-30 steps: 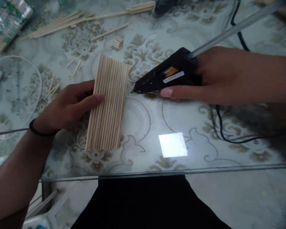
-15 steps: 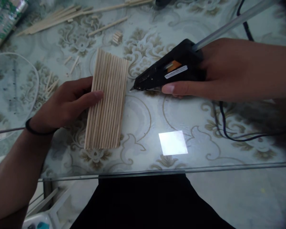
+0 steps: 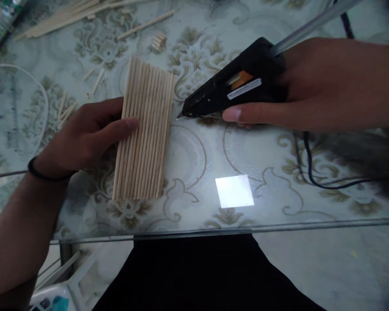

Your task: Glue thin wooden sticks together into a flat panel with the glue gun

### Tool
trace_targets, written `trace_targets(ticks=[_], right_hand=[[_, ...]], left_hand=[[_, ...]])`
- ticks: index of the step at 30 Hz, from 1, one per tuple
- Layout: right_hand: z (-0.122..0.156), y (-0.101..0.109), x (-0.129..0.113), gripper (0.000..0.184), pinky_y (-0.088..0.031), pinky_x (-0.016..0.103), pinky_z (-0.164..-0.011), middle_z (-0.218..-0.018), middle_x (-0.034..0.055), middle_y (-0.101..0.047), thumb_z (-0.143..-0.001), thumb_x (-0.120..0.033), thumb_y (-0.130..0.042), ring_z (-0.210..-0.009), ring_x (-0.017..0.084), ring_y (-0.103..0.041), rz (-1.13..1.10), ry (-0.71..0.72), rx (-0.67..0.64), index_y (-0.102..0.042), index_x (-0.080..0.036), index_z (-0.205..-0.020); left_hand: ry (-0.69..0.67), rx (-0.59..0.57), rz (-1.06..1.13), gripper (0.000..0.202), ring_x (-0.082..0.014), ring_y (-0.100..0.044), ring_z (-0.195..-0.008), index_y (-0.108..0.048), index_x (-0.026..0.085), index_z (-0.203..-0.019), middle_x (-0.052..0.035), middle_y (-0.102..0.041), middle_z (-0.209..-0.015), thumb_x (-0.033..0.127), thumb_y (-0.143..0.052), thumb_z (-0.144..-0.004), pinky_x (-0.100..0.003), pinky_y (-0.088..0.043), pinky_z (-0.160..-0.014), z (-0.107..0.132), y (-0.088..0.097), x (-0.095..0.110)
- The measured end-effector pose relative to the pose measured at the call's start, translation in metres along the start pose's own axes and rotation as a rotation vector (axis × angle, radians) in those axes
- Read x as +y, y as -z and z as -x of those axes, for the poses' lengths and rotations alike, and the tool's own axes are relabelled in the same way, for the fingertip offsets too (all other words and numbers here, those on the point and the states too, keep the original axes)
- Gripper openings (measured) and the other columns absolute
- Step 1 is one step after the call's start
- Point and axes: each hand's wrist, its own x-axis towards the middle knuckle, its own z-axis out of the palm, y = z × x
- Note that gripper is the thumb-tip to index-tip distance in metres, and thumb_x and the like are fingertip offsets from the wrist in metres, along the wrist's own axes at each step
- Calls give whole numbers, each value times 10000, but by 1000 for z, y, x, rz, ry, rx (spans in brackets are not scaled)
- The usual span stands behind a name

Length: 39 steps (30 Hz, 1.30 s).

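My left hand (image 3: 92, 129) grips the left edge of a panel of thin wooden sticks (image 3: 145, 134) laid side by side. Its thumb lies on top and the other fingers go out of sight underneath. In my right hand (image 3: 298, 90) is a black glue gun (image 3: 233, 84), pointed left. A clear glue stick (image 3: 314, 26) sticks out of its back. The metal nozzle sits just right of the panel's right edge, apart from it. My right thumb stretches along the underside of the gun; the other fingers are mostly hidden.
A small bundle of short sticks (image 3: 159, 42) and a single stick (image 3: 145, 24) lie beyond the panel. Long sticks (image 3: 61, 19) are piled at the back left, with cut pieces (image 3: 65, 110) near my left hand. A black cord (image 3: 311, 172) loops at right, above the glass table edge (image 3: 194, 233).
The view has shifted slightly. The panel and both hands hold nearly the same places, and the glue gun's nozzle stays beside the panel's right edge.
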Motion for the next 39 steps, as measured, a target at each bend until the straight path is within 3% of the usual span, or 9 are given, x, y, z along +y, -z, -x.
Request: trace_targets(ticks=[5,10,15,20,24,29,32,36,39], right_hand=[[0,-1,-4,994,-404,320,-671,-651,33,-537,-756,-1053,-378,-673,83,-551,140,-136,-28,-782,-192,-1045],[-1,-2,2,1115,-423,326,-592,-640,78,-513,-618,-1160,-204,-671,137,-580,74,-76,-24,-725,-187,-782],[0,-4,5,1190,-414,331,-502,-648,113,-507,-487,-1196,-49,-680,189,-606,93,-78,13,-662,-195,-681],[0,-4,9,1179,-456,315,-527,-620,115,-459,-519,-1189,-64,-825,239,-671,124,-98,21,-699,-215,-712],[-1,-4,7,1197,-480,326,-566,-755,126,-609,-515,-1192,-76,-903,259,-695,151,-122,9,-753,-236,-760],[-2,-5,6,1106,-556,337,-688,-860,121,-645,-653,-1147,-188,-1061,297,-699,202,-146,19,-803,-254,-874],[-1,-5,7,1097,-531,304,-626,-872,112,-653,-667,-1139,-199,-1039,283,-707,190,-132,18,-806,-265,-936],[-2,-7,10,1106,-466,261,-558,-786,115,-616,-635,-1153,-185,-964,264,-727,146,-85,32,-777,-238,-827],[-2,-7,11,1093,-477,278,-554,-769,123,-596,-651,-1146,-204,-974,288,-731,128,-68,49,-770,-231,-842]], left_hand=[[7,-7,-27,346,-68,-565,-696,-775,113,-928,35,-651,-792,434,-652,-970,-150,-437,-594,-1,0,0],[-8,-16,-23,328,-68,-585,-713,-784,132,-984,45,-658,-820,425,-637,-967,-142,-449,-597,-2,0,0],[-3,-10,-21,330,-63,-589,-698,-780,121,-971,33,-662,-806,422,-645,-975,-131,-456,-578,-1,1,0],[-6,-7,-34,337,-68,-613,-694,-772,133,-970,39,-652,-811,439,-631,-965,-135,-463,-560,-2,0,0],[14,1,-60,358,-87,-648,-717,-759,130,-931,40,-622,-782,462,-631,-965,-163,-517,-609,-1,0,1],[39,14,-45,367,-123,-689,-790,-779,114,-976,29,-651,-829,454,-642,-960,-235,-585,-726,1,-1,1],[30,7,-45,361,-131,-698,-803,-781,117,-976,34,-649,-822,448,-637,-958,-251,-597,-749,0,-1,2],[34,11,-52,347,-87,-663,-739,-763,125,-935,45,-631,-800,441,-623,-955,-167,-543,-637,-1,-2,4],[20,-1,-64,365,-113,-685,-786,-753,114,-938,42,-618,-797,449,-613,-968,-210,-591,-694,0,-1,4]])
